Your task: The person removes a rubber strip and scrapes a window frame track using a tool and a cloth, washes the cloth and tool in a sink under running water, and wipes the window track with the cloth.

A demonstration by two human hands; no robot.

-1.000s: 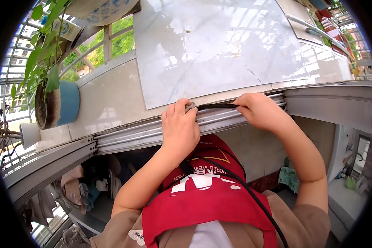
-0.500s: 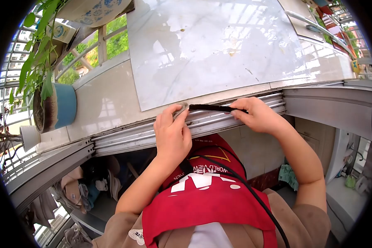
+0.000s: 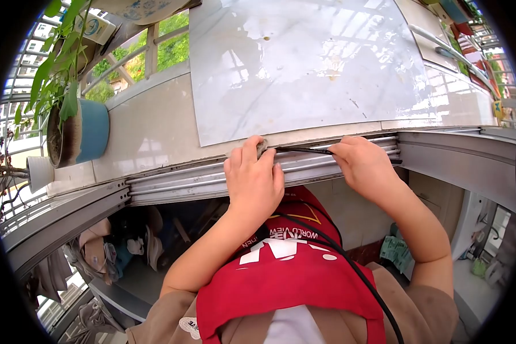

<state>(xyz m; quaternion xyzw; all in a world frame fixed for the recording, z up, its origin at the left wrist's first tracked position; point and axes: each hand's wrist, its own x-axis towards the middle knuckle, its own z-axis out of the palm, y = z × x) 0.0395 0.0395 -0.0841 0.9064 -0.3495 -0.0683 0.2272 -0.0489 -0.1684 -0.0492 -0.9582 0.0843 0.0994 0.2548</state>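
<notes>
Over the sliding-window track (image 3: 212, 179), a thin black strip (image 3: 304, 150) runs between my hands. My right hand (image 3: 366, 163) is closed on the strip toward its right end, and a short dark tip shows past the hand. At the strip's left end, my left hand (image 3: 251, 180) pinches a small grey crumpled cloth (image 3: 262, 148), mostly hidden behind the fingers. Both hands are above the metal rails, close to the edge of the tiled sill (image 3: 149, 137).
A large glossy white board (image 3: 304, 69) lies on the sill beyond the track. On the left stand a blue plant pot (image 3: 93, 131) and a small white pot (image 3: 40, 174). Metal window frames (image 3: 450, 152) flank the track. A black cable (image 3: 350, 261) hangs across my red apron (image 3: 292, 286).
The black strip shows its broad side earlier and now looks thinner, edge-on. My left hand has shifted slightly right. My right hand has turned, its fingers now closed over the strip.
</notes>
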